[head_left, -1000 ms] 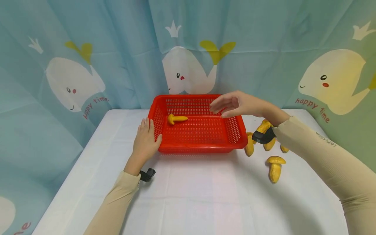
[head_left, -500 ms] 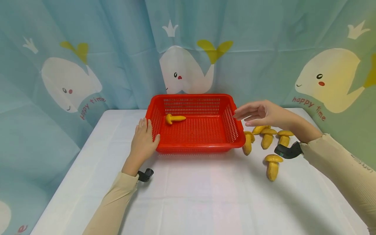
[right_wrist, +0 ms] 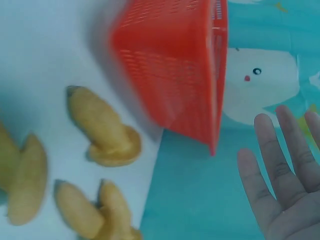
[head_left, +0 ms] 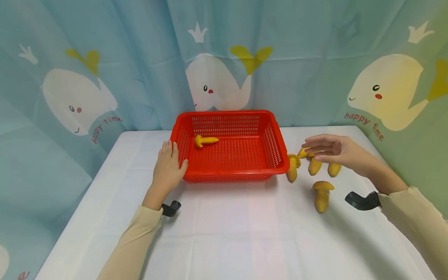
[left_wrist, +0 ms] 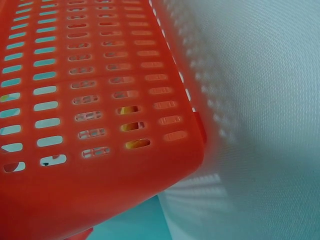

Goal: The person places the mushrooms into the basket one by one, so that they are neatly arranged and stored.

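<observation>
My left hand [head_left: 168, 167] rests against the left rim of a red slotted plastic basket [head_left: 229, 172], fingers extended. Inside the basket, toward the back left, lies one yellow mushroom [head_left: 205, 140]. Through the slots of the basket wall [left_wrist: 100, 165], the left wrist view shows a bit of yellow. My right hand [head_left: 332, 149] hovers over the mushrooms right of the basket, holding nothing, fingers loosely bent and thumb apart. It partly hides a back mushroom [head_left: 315, 167] in the head view. The right wrist view shows its spread fingers [right_wrist: 277, 170] apart from a mushroom [right_wrist: 102, 122].
Beside the basket's right front corner lies a mushroom [head_left: 292, 167], and another [head_left: 322, 196] sits nearer the front. One more [head_left: 334, 169] is farther right. A white cloth covers the table [head_left: 224, 233]; a blue whale-print curtain [head_left: 297, 89] hangs behind it.
My right hand has moved from above the basket's right side rightward and lower, over the mushrooms on the table. My left hand stays at the basket's rim. The head view has shifted slightly.
</observation>
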Available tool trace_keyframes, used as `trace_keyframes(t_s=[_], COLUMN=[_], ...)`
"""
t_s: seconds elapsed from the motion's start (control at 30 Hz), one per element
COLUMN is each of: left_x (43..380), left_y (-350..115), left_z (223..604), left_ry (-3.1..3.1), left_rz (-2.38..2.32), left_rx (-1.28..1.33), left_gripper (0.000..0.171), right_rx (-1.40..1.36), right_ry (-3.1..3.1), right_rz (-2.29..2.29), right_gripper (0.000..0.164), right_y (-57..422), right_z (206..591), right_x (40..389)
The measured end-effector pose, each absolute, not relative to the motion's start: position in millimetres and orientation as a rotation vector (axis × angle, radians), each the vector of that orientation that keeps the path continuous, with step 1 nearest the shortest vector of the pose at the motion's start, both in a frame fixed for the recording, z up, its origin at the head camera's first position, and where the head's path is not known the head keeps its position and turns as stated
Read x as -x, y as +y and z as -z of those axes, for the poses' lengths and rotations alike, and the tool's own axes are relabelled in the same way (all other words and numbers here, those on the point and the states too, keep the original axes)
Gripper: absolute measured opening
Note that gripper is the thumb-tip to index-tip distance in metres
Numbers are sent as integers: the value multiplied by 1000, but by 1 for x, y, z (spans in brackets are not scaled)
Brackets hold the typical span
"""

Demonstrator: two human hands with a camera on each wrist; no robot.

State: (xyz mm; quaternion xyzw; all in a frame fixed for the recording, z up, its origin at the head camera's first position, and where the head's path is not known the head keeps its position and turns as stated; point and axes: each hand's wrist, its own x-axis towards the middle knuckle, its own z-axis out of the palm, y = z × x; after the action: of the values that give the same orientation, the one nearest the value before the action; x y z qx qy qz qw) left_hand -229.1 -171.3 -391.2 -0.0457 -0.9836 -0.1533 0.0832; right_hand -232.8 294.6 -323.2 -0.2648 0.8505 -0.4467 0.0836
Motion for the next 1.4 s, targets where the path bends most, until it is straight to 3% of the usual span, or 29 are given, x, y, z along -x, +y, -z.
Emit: trace_keyframes(t_s=[0.87, 1.4], left_x=[232, 231], left_y=[-172, -173], left_z=[395, 393], left_ry=[-2921, -2941], left_rz=[453, 485], left_rx=[163, 146], left_gripper=[69, 69], right_rx=[584, 541], right_ry=[2731, 2806], right_rz=[1481, 1444], right_gripper=[46, 43], right_y=[321, 336], right_z=[396, 421], right_x=[194, 190])
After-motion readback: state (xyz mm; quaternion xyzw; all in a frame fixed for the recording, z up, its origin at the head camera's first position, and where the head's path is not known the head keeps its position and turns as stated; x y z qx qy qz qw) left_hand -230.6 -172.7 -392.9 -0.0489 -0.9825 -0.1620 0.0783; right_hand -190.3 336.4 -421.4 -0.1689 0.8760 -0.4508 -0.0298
